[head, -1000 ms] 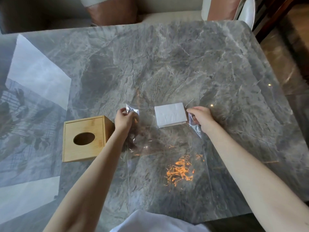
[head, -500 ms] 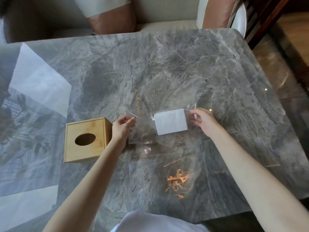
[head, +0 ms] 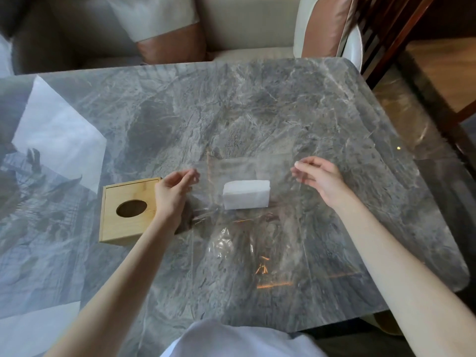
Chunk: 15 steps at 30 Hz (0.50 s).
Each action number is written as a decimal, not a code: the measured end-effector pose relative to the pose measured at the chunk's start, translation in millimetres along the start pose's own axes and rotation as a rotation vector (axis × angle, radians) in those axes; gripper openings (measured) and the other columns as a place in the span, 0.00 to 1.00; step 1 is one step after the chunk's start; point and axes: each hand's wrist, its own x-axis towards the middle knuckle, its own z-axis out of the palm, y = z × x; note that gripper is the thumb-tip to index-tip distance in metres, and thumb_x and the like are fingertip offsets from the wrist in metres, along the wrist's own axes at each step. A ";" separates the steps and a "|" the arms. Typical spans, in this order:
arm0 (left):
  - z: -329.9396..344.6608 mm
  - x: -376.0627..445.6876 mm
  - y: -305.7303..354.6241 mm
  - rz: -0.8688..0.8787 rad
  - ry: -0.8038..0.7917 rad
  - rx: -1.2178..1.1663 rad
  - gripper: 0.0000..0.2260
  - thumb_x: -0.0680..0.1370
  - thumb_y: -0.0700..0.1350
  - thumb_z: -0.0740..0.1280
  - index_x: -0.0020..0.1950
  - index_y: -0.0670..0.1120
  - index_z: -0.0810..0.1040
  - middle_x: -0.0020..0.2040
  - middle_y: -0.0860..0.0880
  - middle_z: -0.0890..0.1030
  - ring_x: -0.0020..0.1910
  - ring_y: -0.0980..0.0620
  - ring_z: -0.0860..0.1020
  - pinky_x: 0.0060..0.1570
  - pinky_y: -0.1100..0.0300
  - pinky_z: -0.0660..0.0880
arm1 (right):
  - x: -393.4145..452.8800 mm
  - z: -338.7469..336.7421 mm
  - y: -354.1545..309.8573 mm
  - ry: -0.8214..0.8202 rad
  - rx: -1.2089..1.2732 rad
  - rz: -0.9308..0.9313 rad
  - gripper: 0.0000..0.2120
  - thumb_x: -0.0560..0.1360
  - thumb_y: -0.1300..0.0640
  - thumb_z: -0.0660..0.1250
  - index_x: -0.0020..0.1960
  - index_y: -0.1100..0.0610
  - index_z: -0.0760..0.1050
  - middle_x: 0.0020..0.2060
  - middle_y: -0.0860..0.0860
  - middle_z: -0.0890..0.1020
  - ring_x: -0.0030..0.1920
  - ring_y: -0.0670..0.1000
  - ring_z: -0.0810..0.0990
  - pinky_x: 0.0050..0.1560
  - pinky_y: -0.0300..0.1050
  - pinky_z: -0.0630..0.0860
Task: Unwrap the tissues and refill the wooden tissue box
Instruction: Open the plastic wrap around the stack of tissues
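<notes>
A white tissue stack (head: 246, 194) lies on the marble table (head: 257, 106), seen through or behind a clear plastic wrap (head: 229, 243). The wrap is spread wide as a sheet between my hands and hangs down toward me. My left hand (head: 172, 191) pinches its left edge, just right of the wooden tissue box (head: 128, 210). My right hand (head: 318, 177) holds the right edge at the fingertips, its fingers loosely spread. The box stands shut, with an oval hole in its top, left of the tissues.
A sofa with white and brown cushions (head: 164, 29) stands beyond the table's far edge. A dark wooden chair (head: 401, 39) is at the right rear corner. Bright window glare (head: 59, 140) covers the table's left side.
My hands have moved apart and risen, stretching the wrap out flat. The tissue stack has left my hands' grasp and rests between them. The camera has tilted up a little.
</notes>
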 end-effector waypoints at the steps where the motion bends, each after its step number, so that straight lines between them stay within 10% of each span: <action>1: 0.0 3.4 3.8 0.014 0.013 -0.020 0.05 0.74 0.43 0.69 0.38 0.49 0.81 0.29 0.58 0.83 0.32 0.64 0.77 0.37 0.73 0.72 | 1.5 1.4 -2.0 0.014 0.016 -0.018 0.06 0.71 0.63 0.69 0.37 0.55 0.76 0.28 0.47 0.84 0.31 0.42 0.81 0.42 0.38 0.76; 9: 9.0 21.3 6.0 -0.016 0.031 -0.044 0.08 0.75 0.43 0.68 0.51 0.42 0.81 0.30 0.60 0.83 0.33 0.69 0.78 0.37 0.73 0.71 | 6.4 15.9 -4.3 0.104 -0.018 -0.053 0.05 0.72 0.60 0.69 0.39 0.54 0.75 0.30 0.45 0.84 0.34 0.41 0.79 0.39 0.36 0.73; 15: 11.9 35.5 -6.2 -0.152 -0.060 -0.004 0.19 0.77 0.52 0.60 0.63 0.43 0.74 0.57 0.47 0.79 0.56 0.53 0.75 0.58 0.57 0.66 | 18.9 20.1 3.2 0.009 -0.012 0.130 0.19 0.72 0.40 0.62 0.55 0.51 0.74 0.50 0.50 0.81 0.53 0.46 0.77 0.53 0.43 0.69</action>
